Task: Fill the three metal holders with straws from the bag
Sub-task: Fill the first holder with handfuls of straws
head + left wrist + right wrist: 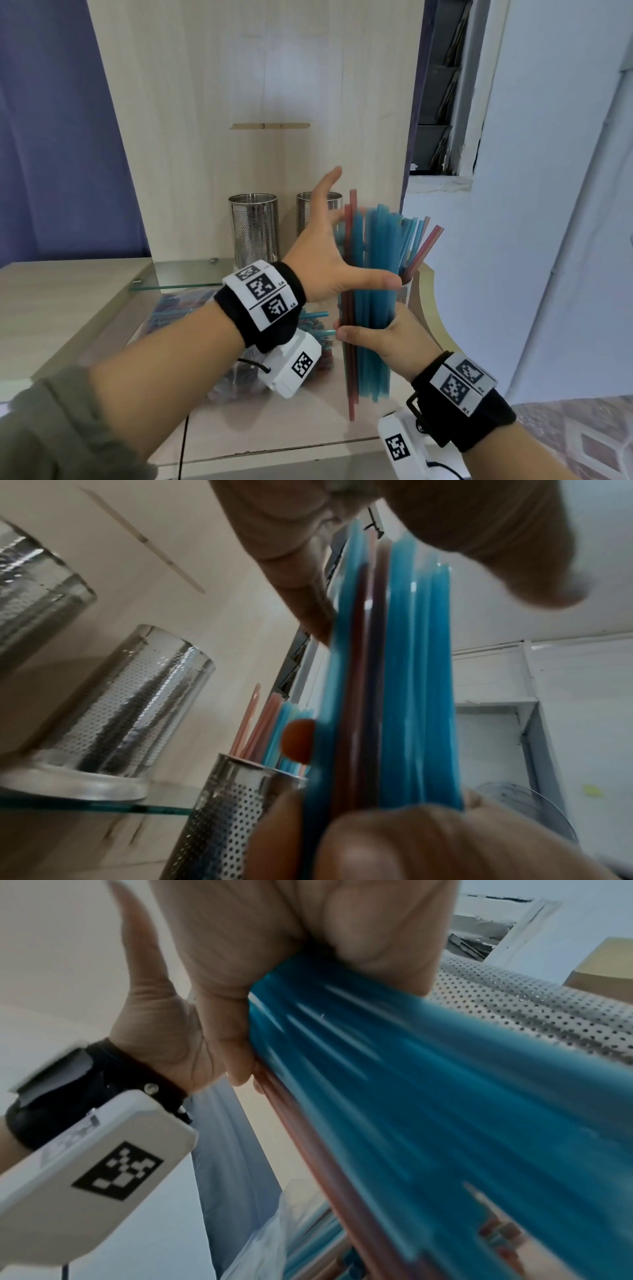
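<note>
Above tabletop (281,435), right hand (387,339) clenches lower part of upright straw bundle (373,274), mostly blue, few red. Left hand (329,260) released, fingers spread, thumb across bundle front, steadying. Advice: square loose ends, keep bundle vertical, lower into unfilled holder. Nearest holder (219,813) already stocked, just behind bundle; its splayed straws may snag. Two empty holders (255,229) on glass shelf (178,281). Straw bag (239,373) lies below left wrist.

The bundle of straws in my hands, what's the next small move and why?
Probably carry the bundle, held in the right hand, left to the middle holder: it and the left holder look empty, while the right holder already has straws.
</note>
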`<state>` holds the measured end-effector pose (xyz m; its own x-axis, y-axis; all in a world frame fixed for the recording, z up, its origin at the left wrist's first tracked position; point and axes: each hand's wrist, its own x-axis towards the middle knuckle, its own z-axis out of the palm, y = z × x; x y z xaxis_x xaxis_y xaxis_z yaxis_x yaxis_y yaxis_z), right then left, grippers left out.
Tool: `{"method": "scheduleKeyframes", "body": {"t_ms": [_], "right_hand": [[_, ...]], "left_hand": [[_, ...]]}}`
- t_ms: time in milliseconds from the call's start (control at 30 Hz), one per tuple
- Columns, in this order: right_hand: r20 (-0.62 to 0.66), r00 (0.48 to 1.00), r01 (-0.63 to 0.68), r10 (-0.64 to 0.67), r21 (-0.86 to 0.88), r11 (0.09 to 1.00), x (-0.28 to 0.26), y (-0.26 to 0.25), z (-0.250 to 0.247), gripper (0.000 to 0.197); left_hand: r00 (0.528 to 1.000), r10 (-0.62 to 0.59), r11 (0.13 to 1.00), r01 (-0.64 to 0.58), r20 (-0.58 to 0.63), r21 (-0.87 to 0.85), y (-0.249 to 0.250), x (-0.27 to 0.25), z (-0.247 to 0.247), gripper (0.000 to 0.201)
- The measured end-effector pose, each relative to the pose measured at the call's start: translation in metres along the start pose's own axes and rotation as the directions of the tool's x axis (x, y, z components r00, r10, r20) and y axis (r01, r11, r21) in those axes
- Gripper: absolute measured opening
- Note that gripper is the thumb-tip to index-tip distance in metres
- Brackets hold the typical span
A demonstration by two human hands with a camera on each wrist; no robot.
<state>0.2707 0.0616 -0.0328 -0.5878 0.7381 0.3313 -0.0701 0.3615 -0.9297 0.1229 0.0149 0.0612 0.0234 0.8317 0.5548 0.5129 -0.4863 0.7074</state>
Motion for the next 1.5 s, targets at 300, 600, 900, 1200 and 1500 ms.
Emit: {"method": "scheduleKeyframes", "body": {"t_ms": [300, 600, 900, 1200, 1500], "right_hand": [[-0.004, 1.000, -0.010, 0.010, -0.033, 0.999, 0.000, 0.012, 0.000, 0.017], [-0.010, 0.999, -0.045, 0.045, -0.083, 0.995, -0.001, 0.027, -0.006, 0.013], [-0.174, 0.984, 0.038, -0.037, 0.003, 0.999, 0.002, -0.018, -0.044, 0.020], [-0.333, 0.926, 0.247, -0.179, 0.172, 0.954, 0.067, -0.083, -0.103, 0.010], [-0.370, 0.925, 0.098, -0.084, 0.019, 0.995, 0.102, -0.042, -0.087, 0.041]], "left_hand": [[0.987, 0.160, 0.977, -0.157, -0.010, 0.142, -0.005, 0.000, 0.022, 0.058], [0.974, 0.224, 0.959, -0.228, 0.040, 0.169, -0.029, -0.001, 0.022, 0.063], [0.987, -0.094, 0.995, 0.097, -0.133, 0.014, -0.056, 0.011, 0.008, 0.054], [0.930, -0.325, 0.877, 0.227, 0.173, 0.424, -0.082, 0.032, 0.046, 0.113], [0.960, -0.269, 0.955, 0.255, 0.077, 0.152, -0.093, 0.032, 0.060, 0.067]]}}
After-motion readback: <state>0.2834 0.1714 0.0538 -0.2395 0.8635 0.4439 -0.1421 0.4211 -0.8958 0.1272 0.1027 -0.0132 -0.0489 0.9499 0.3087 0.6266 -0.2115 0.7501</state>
